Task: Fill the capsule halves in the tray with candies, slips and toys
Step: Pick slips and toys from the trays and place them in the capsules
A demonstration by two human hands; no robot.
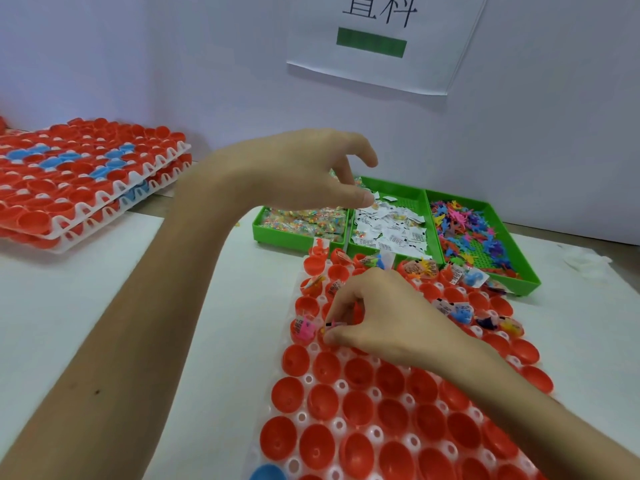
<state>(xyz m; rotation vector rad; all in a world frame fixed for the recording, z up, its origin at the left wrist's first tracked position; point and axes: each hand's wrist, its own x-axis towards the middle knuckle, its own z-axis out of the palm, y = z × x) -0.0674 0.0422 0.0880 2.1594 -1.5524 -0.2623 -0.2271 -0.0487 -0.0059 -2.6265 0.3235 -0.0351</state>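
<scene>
While your left hand (304,168) hovers loose-fingered and empty above the candies (304,220) and slips (388,226) near the table's (104,271) far edge, your right hand (384,317) pinches a slip (333,323) over a capsule half (321,340) by the tray's (341,385) left edge.

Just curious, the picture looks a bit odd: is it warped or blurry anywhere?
Head view: the wide-angle lens bows the capsule tray; light is soft, shadows faint; dull glare on the red capsule halves; print on the slips is too soft to read.
</scene>
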